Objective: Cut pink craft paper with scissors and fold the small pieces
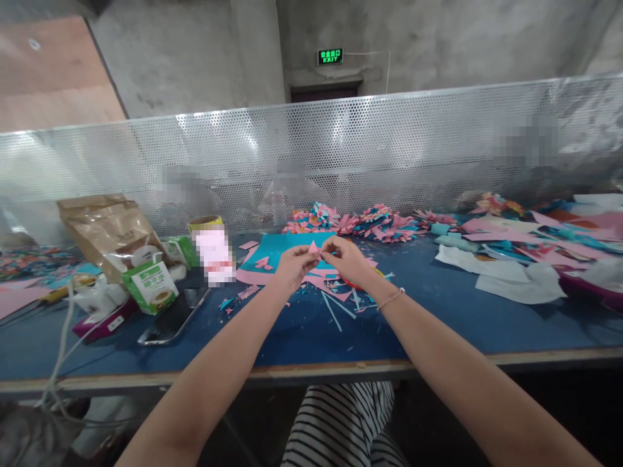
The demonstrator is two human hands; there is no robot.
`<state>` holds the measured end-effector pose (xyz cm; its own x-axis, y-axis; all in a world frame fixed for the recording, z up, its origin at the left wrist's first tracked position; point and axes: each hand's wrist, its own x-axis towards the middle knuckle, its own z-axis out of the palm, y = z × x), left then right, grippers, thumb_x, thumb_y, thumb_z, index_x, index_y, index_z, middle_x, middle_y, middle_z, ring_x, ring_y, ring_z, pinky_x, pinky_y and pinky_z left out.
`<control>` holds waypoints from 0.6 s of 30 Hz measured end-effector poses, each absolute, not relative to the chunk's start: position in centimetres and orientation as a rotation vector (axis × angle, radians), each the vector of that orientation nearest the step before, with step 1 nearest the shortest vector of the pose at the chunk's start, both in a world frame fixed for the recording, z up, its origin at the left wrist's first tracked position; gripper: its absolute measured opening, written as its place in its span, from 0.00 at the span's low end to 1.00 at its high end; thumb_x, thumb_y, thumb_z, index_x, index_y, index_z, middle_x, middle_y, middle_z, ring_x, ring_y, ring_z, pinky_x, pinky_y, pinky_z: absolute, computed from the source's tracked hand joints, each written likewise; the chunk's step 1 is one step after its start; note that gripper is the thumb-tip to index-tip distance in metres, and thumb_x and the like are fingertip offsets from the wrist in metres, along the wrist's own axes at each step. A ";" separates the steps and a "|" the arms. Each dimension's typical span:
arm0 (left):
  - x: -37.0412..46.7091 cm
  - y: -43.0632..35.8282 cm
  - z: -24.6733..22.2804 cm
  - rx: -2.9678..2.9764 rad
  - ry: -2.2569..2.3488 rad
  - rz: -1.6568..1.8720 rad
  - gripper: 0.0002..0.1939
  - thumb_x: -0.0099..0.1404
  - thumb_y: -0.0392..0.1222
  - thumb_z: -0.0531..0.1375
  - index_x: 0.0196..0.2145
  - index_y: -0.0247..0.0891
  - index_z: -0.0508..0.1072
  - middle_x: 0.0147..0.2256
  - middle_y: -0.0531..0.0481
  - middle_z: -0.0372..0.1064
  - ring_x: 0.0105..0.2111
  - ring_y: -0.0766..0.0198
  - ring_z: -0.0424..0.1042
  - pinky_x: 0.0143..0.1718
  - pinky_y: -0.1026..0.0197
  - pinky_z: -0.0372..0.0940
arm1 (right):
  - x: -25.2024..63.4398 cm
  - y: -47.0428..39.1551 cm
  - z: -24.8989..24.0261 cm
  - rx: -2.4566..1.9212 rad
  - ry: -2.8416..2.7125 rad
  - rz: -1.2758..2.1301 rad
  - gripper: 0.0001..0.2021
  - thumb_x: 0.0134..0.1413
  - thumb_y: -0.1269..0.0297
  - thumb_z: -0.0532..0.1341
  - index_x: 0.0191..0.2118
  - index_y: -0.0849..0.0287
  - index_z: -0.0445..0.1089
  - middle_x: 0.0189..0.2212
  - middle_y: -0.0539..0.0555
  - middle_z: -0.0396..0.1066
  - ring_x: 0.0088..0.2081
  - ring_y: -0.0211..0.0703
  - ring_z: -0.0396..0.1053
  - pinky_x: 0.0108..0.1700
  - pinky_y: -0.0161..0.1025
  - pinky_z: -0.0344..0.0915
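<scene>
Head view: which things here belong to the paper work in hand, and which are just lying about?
Likely part of it:
pink paper piece, at the fingertips of left hand and right hand
blue sheet
pink scraps

Apparently just lying about:
phone
brown bag
green-and-white box

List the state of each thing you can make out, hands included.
Left hand: pinching
Right hand: pinching
Pink paper piece: pointed, held up between both hands
Blue sheet: lying flat, partly covered
Pale strips: cut, scattered
Phone: lying flat, screen dark
Brown bag: standing, leaning
Green-white carton: standing
Exit sign: lit
</scene>
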<state>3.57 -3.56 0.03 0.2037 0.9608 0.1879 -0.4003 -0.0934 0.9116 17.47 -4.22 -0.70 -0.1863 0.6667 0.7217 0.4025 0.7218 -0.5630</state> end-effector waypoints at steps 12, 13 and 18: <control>3.5 -3.1 -0.1 1.210 0.700 1.420 0.08 0.40 0.33 0.64 0.20 0.33 0.68 0.20 0.52 0.66 0.22 0.71 0.65 0.30 0.64 0.60 | 17.4 -3.3 -1.1 -0.858 -1.696 0.587 0.07 0.45 0.64 0.56 0.30 0.59 0.69 0.27 0.53 0.70 0.30 0.38 0.67 0.34 0.39 0.64; 3.5 -3.0 -0.3 1.234 0.705 1.432 0.08 0.40 0.33 0.64 0.21 0.33 0.68 0.20 0.52 0.66 0.22 0.71 0.65 0.30 0.64 0.60 | 17.5 -3.2 -1.2 -0.856 -1.693 0.608 0.07 0.45 0.64 0.56 0.29 0.59 0.70 0.27 0.53 0.70 0.31 0.39 0.67 0.34 0.39 0.64; 3.5 -2.2 -0.9 1.344 0.736 1.510 0.09 0.41 0.35 0.63 0.24 0.34 0.68 0.22 0.52 0.67 0.23 0.70 0.66 0.31 0.63 0.61 | 17.4 -2.9 -1.4 -0.829 -1.624 0.731 0.07 0.43 0.63 0.58 0.28 0.59 0.72 0.27 0.53 0.71 0.30 0.38 0.68 0.35 0.39 0.66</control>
<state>3.50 -2.24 -0.92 0.0555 0.9178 0.3931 -0.2558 -0.3675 0.8942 17.42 -2.94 -1.38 -0.1373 0.8264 0.5461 0.1392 0.5620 -0.8154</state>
